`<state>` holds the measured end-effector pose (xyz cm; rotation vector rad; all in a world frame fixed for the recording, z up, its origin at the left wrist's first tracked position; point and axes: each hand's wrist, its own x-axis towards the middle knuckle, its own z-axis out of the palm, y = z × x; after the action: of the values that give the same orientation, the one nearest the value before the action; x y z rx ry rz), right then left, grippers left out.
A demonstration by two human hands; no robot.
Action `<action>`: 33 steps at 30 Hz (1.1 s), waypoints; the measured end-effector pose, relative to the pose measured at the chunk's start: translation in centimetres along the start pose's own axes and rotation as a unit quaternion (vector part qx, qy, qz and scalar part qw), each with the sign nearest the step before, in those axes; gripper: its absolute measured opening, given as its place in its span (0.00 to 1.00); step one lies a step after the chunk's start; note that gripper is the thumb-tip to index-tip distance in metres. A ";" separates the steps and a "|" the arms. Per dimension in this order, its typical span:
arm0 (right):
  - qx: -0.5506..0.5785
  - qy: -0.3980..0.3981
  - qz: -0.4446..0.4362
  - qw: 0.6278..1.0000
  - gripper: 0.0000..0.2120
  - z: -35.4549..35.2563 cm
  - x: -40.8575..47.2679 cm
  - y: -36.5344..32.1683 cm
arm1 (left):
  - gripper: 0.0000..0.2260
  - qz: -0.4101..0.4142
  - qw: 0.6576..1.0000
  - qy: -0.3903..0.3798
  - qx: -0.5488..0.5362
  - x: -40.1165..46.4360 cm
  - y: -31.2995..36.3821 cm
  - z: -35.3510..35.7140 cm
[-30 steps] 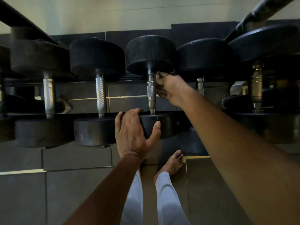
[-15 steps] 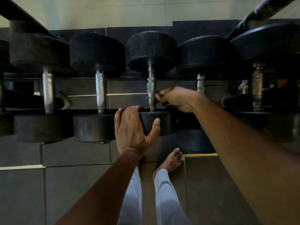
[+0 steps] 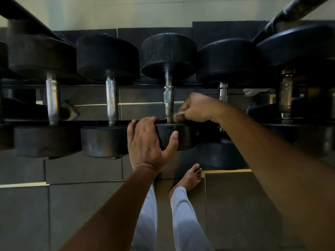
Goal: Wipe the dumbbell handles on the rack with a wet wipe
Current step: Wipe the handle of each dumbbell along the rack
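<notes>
The right hand [image 3: 194,108] hides most of the wet wipe [image 3: 176,115] and the neighbouring handle [image 3: 223,91]. The left hand [image 3: 146,142] covers part of the near weight head [image 3: 183,135]. The outermost dumbbells [image 3: 299,51] are cut off.

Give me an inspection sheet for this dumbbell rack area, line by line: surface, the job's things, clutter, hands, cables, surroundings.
Surface: dark rack rail carrying a row of dumbbells; grey tiled floor below.
Job's things: middle dumbbell handle, knurled metal, upright in view; white wet wipe pressed at its lower end. Neighbouring handles bare.
Clutter: crumpled pale thing behind the right-hand dumbbells, too dim to identify.
Hands: left hand grips the near dumbbell head; right hand pinches the wipe against the handle.
Cables: nothing seen.
Surroundings: pale wall above dark panels; dark bar crossing top right; bare foot and light trousers below.
</notes>
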<state>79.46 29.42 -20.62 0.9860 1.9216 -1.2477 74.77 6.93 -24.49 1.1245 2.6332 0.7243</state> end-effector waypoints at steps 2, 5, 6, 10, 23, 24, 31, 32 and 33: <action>0.010 0.020 -0.050 0.998 0.05 -1.0 -0.3 -0.9 | 0.25 -0.003 1.000 -0.001 0.000 0.0 0.1 0.0; 0.023 0.157 -0.175 0.972 0.09 -1.2 0.4 -2.8 | 0.25 -0.006 1.000 -0.002 0.000 0.0 0.1 -0.1; -0.005 0.225 -0.216 0.950 0.09 -1.0 1.0 -3.2 | 0.24 -0.005 1.000 -0.001 -0.001 0.0 0.1 -0.1; -0.244 0.318 -0.254 0.880 0.11 -0.4 2.6 -4.3 | 0.25 -0.009 1.000 0.002 -0.002 0.1 0.2 -0.1; -0.464 0.191 -0.215 0.838 0.14 -2.0 2.7 -6.5 | 0.37 -0.034 0.999 -0.041 0.002 -0.2 1.1 -1.5; -0.458 0.162 -0.209 0.849 0.14 -2.1 2.6 -6.6 | 0.38 -0.041 0.998 -0.042 -0.005 -0.3 1.1 -1.5; -0.450 0.007 -0.165 0.877 0.14 -1.7 1.9 -8.5 | 0.44 -0.077 0.994 -0.053 -0.056 -1.5 1.3 -1.8; -0.450 -0.003 -0.157 0.879 0.13 -1.8 1.9 -8.8 | 0.44 -0.079 0.994 -0.056 -0.059 -1.6 1.3 -1.8; -0.452 -0.015 -0.151 0.879 0.13 -2.0 2.0 -9.1 | 0.45 -0.081 0.993 -0.058 -0.062 -1.6 1.2 -1.9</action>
<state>70.49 29.32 -17.46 0.1745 2.3091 -0.3581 75.97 5.83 -22.29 0.8814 2.5087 0.7526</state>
